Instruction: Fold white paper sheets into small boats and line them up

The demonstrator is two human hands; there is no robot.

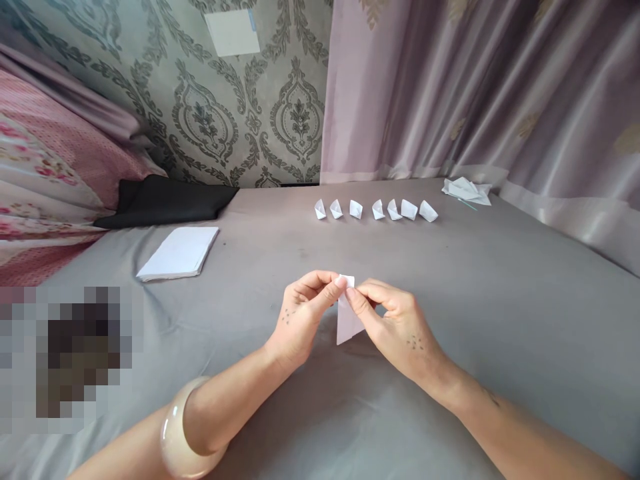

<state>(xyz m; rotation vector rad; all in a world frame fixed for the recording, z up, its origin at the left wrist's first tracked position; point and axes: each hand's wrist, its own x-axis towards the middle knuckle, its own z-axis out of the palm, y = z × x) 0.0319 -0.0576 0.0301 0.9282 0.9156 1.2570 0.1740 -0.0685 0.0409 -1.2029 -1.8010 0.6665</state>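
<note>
Together, the left hand (303, 319) and right hand (399, 322) pinch folded white paper (349, 321), each grip closed on it.

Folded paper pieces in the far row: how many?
7, on the grey cloth, left to right: first piece, second piece, third piece, fourth piece, fifth piece, sixth piece, seventh piece. None looks hidden.

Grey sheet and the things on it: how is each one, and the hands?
Held paper: looks folded.
Left hand: pinching it.
Right hand: pinching it too.
Seven small papers: folded, in a row.
Paper stack: flat, neat.
Far paper pile: untidy.
Black cloth: lying down.
Bangle: worn.
Grey sheet: slightly wrinkled.
Blurred thing: can't tell.
</note>
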